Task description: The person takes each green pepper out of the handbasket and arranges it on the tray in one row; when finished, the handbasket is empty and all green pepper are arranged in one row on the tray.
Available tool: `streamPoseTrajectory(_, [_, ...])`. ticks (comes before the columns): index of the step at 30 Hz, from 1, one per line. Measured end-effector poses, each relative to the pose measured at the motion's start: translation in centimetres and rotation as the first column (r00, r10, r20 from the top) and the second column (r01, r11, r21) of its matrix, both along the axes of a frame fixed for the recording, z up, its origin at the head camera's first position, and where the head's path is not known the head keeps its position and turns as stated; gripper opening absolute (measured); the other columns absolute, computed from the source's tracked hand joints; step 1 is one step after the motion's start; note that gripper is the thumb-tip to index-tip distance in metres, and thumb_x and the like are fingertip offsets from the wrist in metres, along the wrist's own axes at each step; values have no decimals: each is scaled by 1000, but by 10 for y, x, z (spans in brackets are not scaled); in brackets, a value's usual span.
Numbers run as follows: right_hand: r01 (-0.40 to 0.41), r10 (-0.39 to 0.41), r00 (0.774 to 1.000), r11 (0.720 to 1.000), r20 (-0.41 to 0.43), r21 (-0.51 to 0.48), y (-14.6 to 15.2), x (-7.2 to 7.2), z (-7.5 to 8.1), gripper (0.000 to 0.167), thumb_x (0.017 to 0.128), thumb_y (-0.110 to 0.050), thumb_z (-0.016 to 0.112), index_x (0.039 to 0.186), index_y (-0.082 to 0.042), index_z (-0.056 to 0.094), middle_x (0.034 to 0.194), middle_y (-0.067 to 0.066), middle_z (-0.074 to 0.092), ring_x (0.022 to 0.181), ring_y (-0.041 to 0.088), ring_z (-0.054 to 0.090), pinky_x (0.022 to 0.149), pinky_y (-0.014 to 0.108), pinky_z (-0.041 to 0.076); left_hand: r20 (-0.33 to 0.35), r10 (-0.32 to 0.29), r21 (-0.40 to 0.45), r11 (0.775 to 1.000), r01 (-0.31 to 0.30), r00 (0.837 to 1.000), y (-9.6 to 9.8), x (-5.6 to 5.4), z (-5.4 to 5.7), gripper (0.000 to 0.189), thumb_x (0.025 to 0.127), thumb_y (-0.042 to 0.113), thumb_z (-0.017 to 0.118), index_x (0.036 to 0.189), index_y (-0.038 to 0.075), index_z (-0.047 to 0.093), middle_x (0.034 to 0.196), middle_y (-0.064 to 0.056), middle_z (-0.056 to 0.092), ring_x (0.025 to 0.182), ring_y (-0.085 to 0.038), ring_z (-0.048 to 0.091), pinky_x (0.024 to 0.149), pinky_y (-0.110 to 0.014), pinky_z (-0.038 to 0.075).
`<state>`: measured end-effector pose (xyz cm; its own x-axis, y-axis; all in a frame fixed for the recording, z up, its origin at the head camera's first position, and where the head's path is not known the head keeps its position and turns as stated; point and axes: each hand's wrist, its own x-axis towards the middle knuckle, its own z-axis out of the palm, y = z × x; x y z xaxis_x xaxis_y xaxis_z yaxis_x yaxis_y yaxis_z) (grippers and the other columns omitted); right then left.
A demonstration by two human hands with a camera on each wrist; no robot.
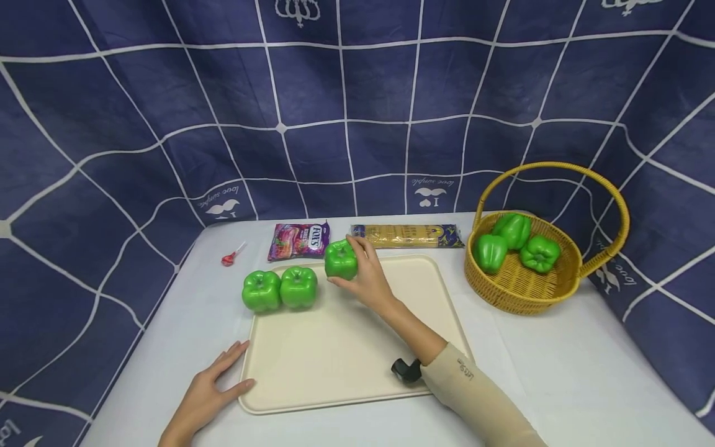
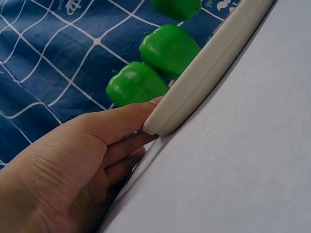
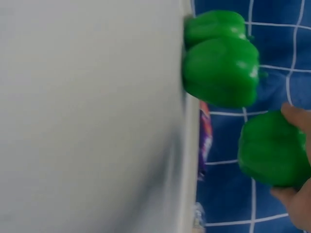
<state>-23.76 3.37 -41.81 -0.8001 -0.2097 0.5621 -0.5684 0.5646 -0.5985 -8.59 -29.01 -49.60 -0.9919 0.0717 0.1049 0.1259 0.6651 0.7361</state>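
My right hand [image 1: 368, 276] grips a green bell pepper [image 1: 341, 259] by its sides, held above the back part of the cream tray [image 1: 324, 360]. In the right wrist view, fingers and thumb sit on opposite sides of that pepper [image 3: 272, 149], which is apart from the tray. Two more green bell peppers [image 1: 261, 292] [image 1: 298, 287] stand side by side at the tray's back left corner. My left hand [image 1: 203, 391] rests against the tray's left edge, thumb and fingers spread. In the left wrist view its fingertips touch the tray rim [image 2: 194, 82].
A yellow wicker basket [image 1: 516, 304] with a tall handle and several green bell peppers stands at the right. Behind the tray lie a purple candy bag [image 1: 299, 241] and a gold pasta packet [image 1: 408, 236]. A red lollipop [image 1: 229, 258] lies at the back left.
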Motion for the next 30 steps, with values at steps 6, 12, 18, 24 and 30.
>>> streamPoseTrajectory(6, [31,-40,990,998,136,62,-9,-1,-20,93,64,-32,85,139,-4,37,132,14,39,120,30,45,103,39,38,-1,-3,0,1000,3,1000,0,0,1,69,72,33,78,133,17,51,139,-17,42,126,-52,27,99,-65,26])
streamPoseTrajectory(12, [29,-56,978,991,203,134,-8,-1,-33,92,65,-36,84,138,-4,37,131,16,40,118,32,47,100,41,41,9,-6,-4,1000,7,1000,0,0,2,69,73,34,78,133,17,51,139,-18,41,126,-52,27,99,-64,27])
streamPoseTrajectory(18, [-6,-30,973,988,230,156,-8,4,-32,94,64,-34,84,139,-6,35,134,17,39,116,35,49,97,44,44,20,-8,-9,1000,8,1000,-2,1,0,70,72,35,78,134,18,50,140,-18,40,126,-52,27,99,-64,27])
streamPoseTrajectory(24, [-41,-4,969,984,247,174,-13,9,-28,94,65,-29,84,140,-3,34,137,17,38,120,35,45,100,43,41,0,-10,-8,1000,10,1000,-3,0,-3,69,72,33,78,134,18,50,140,-17,41,126,-52,27,98,-63,27])
streamPoseTrajectory(30, [-18,-25,974,982,224,187,-19,11,-28,94,64,-31,84,138,-1,35,134,19,41,117,34,48,98,42,44,6,-10,-9,1000,10,1000,-2,-1,-2,70,73,35,77,135,20,49,140,-17,40,127,-51,27,98,-62,27])
